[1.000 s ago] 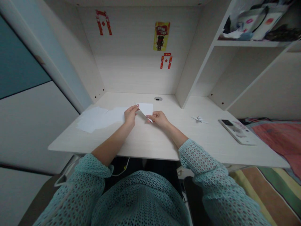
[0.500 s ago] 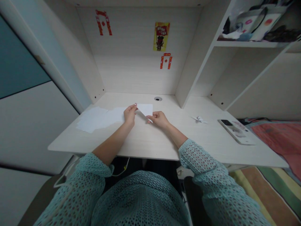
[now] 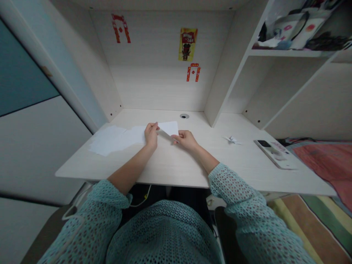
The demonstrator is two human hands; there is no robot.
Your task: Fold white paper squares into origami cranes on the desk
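Observation:
A small white sheet of paper (image 3: 170, 128) is held just above the pale wooden desk (image 3: 176, 165), partly folded along a diagonal. My left hand (image 3: 151, 134) pinches its left corner with thumb and fingers closed. At the sheet's lower right corner my right hand (image 3: 185, 139) pinches the fold, fingers curled. Both forearms stretch forward from teal knit sleeves.
Loose white sheets (image 3: 115, 138) lie on the desk to the left of my hands. A small folded paper figure (image 3: 232, 139) and a flat white device (image 3: 275, 153) sit to the right. A cable hole (image 3: 184, 116) is behind, shelves (image 3: 286, 53) at upper right, bedding (image 3: 327, 161) beyond the desk's right end.
My left hand has lifted the paper's left corner slightly and drawn it back toward the sheet's top edge. My right hand has stayed almost where it was.

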